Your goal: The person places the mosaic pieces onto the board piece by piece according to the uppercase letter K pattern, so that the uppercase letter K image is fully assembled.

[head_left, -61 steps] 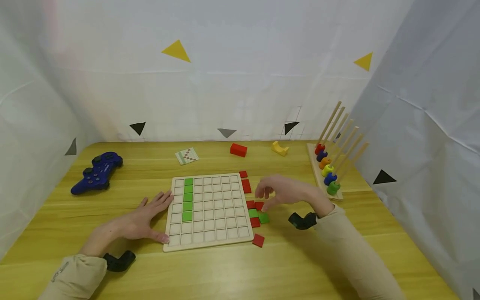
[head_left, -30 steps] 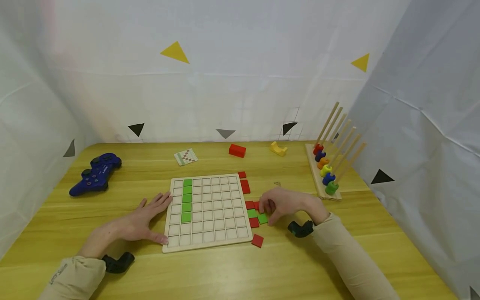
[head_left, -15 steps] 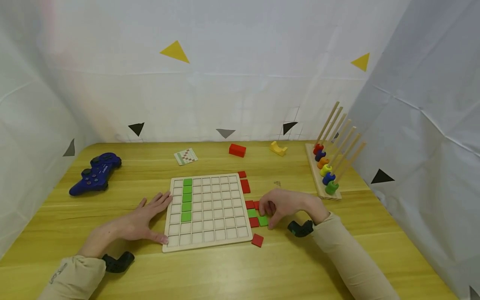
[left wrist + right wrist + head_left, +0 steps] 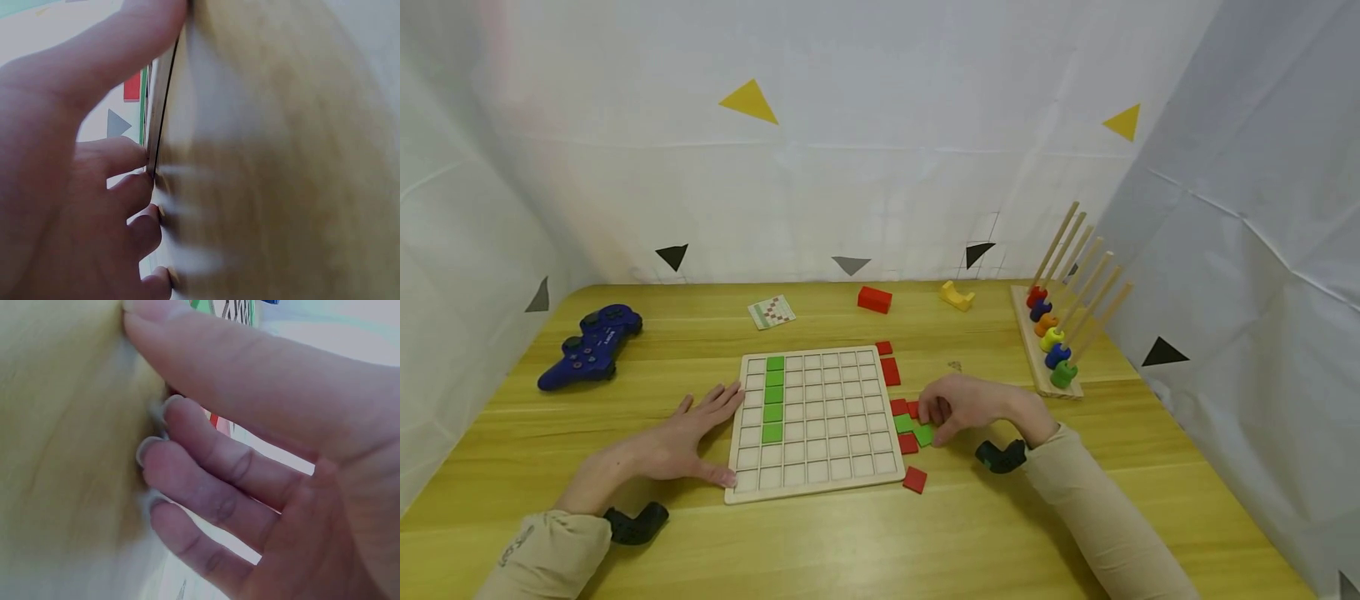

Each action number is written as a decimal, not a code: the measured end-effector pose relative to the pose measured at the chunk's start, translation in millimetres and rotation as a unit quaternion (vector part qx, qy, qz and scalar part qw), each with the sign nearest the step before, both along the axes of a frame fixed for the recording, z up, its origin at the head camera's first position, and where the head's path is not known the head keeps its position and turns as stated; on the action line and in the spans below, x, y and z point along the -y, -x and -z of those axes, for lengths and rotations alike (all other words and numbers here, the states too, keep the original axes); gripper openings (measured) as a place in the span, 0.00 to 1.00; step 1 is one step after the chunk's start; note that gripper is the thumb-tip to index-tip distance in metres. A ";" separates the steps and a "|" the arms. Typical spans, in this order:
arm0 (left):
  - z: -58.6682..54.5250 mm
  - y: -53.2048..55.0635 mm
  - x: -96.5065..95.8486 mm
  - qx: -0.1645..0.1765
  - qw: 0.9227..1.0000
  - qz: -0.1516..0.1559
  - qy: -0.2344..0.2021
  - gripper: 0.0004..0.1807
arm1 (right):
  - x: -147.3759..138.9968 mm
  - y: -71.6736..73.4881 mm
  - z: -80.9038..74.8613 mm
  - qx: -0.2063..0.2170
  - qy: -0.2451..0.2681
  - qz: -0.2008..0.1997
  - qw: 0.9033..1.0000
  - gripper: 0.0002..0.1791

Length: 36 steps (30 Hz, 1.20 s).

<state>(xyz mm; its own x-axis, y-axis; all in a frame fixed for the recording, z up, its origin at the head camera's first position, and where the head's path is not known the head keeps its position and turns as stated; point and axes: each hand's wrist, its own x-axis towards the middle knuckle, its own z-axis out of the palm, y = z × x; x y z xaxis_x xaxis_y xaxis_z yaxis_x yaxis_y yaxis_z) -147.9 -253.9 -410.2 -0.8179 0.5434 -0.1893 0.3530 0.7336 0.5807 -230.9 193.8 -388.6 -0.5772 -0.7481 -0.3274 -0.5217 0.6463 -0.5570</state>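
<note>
A wooden grid board (image 4: 816,451) lies flat, with several green square tiles (image 4: 773,394) in one column of its cells. Against the board's left edge rests my left hand (image 4: 681,442), its fingers spread and its thumb at the lower left corner. On the right side, my right hand (image 4: 973,403) bends low over loose tiles, thumb and curled fingers at a green tile (image 4: 924,435) that lies on the table. Another green tile (image 4: 903,423) and red tiles (image 4: 907,443) lie close by. In the right wrist view the thumb's tip meets the table; the index finger is mostly hidden.
Farther back lie a patterned card (image 4: 772,312), a red block (image 4: 875,300) and a yellow arched block (image 4: 957,297). A blue game controller (image 4: 592,346) sits at the left. A peg stand (image 4: 1048,354) with coloured rings and upright rods stands at the right.
My right hand came down and closed in on the loose green tile, which has since shifted and turned slightly under the fingers. The left hand stays at the board's edge.
</note>
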 end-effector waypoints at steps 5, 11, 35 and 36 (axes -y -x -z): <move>-0.3 0.2 -0.3 0.001 1.000 0.000 0.001 0.65 | 1.0 0.0 0.6 -0.023 -0.002 0.004 1.000 0.12; 0.3 0.5 0.1 0.000 1.000 0.001 0.002 0.65 | 1.6 0.4 -0.1 -0.033 -0.003 0.006 0.999 0.11; -0.5 -0.3 -0.9 -0.002 1.000 0.000 0.006 0.65 | -2.9 0.6 -4.3 -0.025 0.013 0.013 1.000 0.10; -0.5 -0.4 -0.9 -0.001 1.000 0.000 0.006 0.65 | -2.7 0.5 -5.0 -0.028 0.014 0.013 0.999 0.11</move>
